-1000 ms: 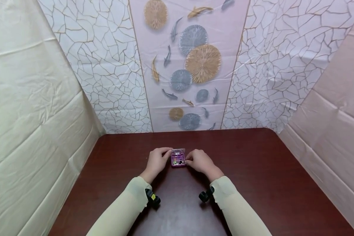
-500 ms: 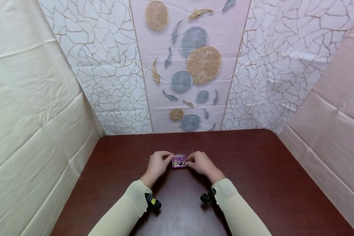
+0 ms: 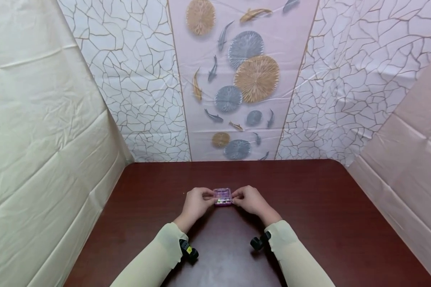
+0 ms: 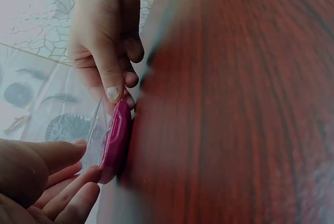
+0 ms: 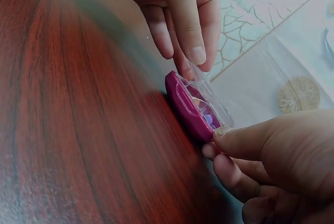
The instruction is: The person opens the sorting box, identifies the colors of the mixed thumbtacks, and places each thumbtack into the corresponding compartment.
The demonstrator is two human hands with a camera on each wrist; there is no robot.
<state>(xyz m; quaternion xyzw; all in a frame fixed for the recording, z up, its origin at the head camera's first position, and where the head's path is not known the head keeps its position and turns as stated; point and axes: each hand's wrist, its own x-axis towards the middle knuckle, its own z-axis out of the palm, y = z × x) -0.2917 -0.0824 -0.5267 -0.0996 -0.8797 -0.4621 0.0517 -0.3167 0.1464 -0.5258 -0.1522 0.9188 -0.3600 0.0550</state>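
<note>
A small magenta pill box (image 3: 222, 202) with a clear hinged lid (image 5: 216, 98) lies on the table between both hands. Its lid is tilted down over the base, with a narrow gap between them in the wrist views. Small colourful pieces (image 5: 207, 118) sit in its compartments. My left hand (image 3: 197, 202) holds the left side, its thumb at the lid's edge and a finger by the base. My right hand (image 3: 250, 199) pinches the right side of the base between thumb and fingers. The fingertips behind the box are partly hidden.
The dark red-brown wooden table (image 3: 215, 255) spreads around the box. Behind it hangs a patterned cloth (image 3: 237, 119) with fish and round motifs. Pale cloth walls (image 3: 39, 159) flank both sides. A small black camera (image 3: 189, 252) is strapped to each wrist.
The lid has swung from upright down toward the base. My left hand has shifted from the lid's top corner to the box's left side. The right hand keeps its hold.
</note>
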